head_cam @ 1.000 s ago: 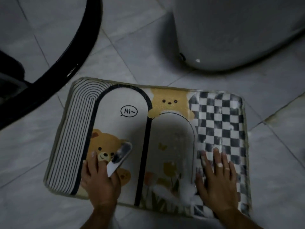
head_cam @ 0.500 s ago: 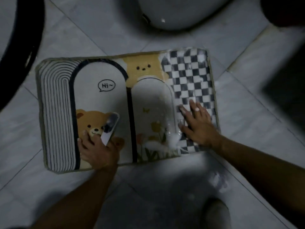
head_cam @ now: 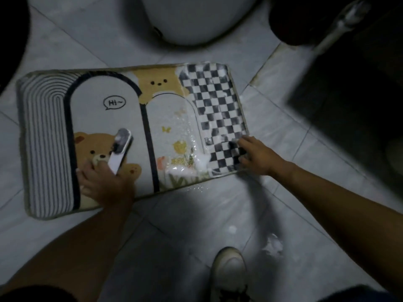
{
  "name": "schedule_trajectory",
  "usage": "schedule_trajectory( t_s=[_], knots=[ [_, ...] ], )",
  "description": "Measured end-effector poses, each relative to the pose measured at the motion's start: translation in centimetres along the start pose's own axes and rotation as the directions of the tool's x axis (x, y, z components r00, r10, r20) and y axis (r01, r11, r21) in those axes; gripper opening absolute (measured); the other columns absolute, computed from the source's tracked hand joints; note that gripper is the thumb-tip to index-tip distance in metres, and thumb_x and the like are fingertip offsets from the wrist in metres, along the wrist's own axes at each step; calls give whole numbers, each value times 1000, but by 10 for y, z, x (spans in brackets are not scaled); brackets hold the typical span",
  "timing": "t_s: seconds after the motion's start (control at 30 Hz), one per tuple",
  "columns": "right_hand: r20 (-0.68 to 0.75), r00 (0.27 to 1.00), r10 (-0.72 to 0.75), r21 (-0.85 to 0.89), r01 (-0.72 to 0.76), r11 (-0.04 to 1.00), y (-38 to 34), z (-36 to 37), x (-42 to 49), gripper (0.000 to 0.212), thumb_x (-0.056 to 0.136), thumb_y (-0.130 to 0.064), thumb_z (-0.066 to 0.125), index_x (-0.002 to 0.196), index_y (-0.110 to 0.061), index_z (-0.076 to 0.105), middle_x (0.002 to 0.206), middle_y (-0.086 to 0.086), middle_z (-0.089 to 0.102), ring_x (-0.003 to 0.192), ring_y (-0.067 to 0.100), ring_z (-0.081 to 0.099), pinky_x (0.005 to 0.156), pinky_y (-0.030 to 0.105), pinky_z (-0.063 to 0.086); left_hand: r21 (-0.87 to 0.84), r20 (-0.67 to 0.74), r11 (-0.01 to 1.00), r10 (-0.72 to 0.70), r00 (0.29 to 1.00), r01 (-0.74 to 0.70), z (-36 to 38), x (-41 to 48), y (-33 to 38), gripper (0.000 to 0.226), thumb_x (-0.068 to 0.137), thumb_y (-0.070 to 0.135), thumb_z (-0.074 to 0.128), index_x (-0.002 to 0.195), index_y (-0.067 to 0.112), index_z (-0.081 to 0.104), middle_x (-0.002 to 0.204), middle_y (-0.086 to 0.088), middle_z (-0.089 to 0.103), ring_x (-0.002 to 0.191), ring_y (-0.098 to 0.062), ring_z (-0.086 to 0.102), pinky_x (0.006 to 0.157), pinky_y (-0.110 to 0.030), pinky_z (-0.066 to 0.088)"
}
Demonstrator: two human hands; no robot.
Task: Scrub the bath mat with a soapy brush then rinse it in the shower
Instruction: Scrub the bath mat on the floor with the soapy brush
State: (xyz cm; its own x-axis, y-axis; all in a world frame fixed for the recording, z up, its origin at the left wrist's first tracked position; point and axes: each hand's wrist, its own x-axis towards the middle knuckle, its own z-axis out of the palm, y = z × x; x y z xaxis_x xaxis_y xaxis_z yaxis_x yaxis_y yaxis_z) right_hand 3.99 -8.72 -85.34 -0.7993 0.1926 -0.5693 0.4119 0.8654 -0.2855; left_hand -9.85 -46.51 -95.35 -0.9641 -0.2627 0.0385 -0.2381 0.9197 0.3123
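my left hand [head_cam: 104,182] grips the white-handled scrub brush [head_cam: 121,149], laid across the printed bear; my right hand [head_cam: 258,156] touches the chequered corner, grip unclear in the blur. the rectangular bear-print bath mat [head_cam: 109,118] lies flat on the grey tiled floor [head_cam: 196,225]. white foam [head_cam: 185,170] shows only on its right part, so i judge scrubbing half done, rinsing not begun. a white toilet base [head_cam: 192,18] stands just beyond.

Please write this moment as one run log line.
left hand: holds brush on mat | right hand: on mat's checkered end, grip unclear | foam: at near edge
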Motion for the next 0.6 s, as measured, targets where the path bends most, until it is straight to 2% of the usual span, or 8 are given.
schedule_trajectory(
  t_s=[0.07,0.13,0.23,0.3,0.37,0.47,0.53,0.6],
  knots=[
    [-83,996,-36,22,38,999,-4,24,20,67,98,-31,63,159,-31,34,167,4,25,149,29,31,118,39,35,16,110,1000,7,994,-9,1,-6,-10,34,85,23,63,117,13,55,155,-12,40,148,-41,28,108,-67,31],
    [-160,987,-17,0,17,1000,-8,42,36,68,101,-41,59,161,-33,29,171,4,16,155,31,19,124,47,28,30,171,999,29,985,-35,-3,-6,-13,35,89,23,65,120,12,52,156,-13,34,148,-44,23,109,-70,28],
    [-232,973,11,-72,-28,997,-14,77,44,67,107,-55,32,165,-36,4,173,5,-8,159,30,-9,128,52,1,36,259,999,17,966,-28,-14,4,-11,36,101,39,52,121,9,52,156,-16,32,143,-48,25,110,-70,26],
    [-287,958,8,-74,-30,997,-18,95,44,65,108,-55,20,164,-36,-7,172,7,-17,157,30,-20,127,52,-8,42,295,997,55,954,-71,-26,5,-9,53,103,58,37,118,10,55,140,-19,44,127,-47,42,103,-62,36],
    [-322,947,4,-48,-20,999,-14,100,42,64,108,-55,17,164,-36,-6,172,6,-16,157,28,-20,127,51,-9,-103,312,990,121,942,-94,-43,-9,8,57,101,67,34,105,14,55,111,-15,58,97,-34,60,79,-46,53],
    [-337,940,-44,-58,25,998,-2,93,40,60,109,-54,18,165,-39,1,174,1,-8,159,23,-13,127,45,-9,-424,505,901,315,804,-87,-60,-52,62,31,104,47,51,88,22,60,76,-4,66,63,-16,67,47,-22,50],
    [-332,941,-71,-46,59,997,6,89,37,57,110,-51,21,164,-41,5,174,-3,-5,159,20,-10,126,42,-7,-543,562,836,433,704,-80,-53,-85,104,25,105,37,54,93,19,65,72,0,66,56,-3,64,45,-15,46],
    [-337,939,-71,-45,59,997,10,92,37,57,110,-50,22,164,-40,8,174,-4,-4,159,19,-9,126,42,-6,-600,627,800,472,620,-3,-37,-115,133,25,106,35,52,99,16,65,76,-1,66,56,-5,61,47,-15,47]
  ],
)
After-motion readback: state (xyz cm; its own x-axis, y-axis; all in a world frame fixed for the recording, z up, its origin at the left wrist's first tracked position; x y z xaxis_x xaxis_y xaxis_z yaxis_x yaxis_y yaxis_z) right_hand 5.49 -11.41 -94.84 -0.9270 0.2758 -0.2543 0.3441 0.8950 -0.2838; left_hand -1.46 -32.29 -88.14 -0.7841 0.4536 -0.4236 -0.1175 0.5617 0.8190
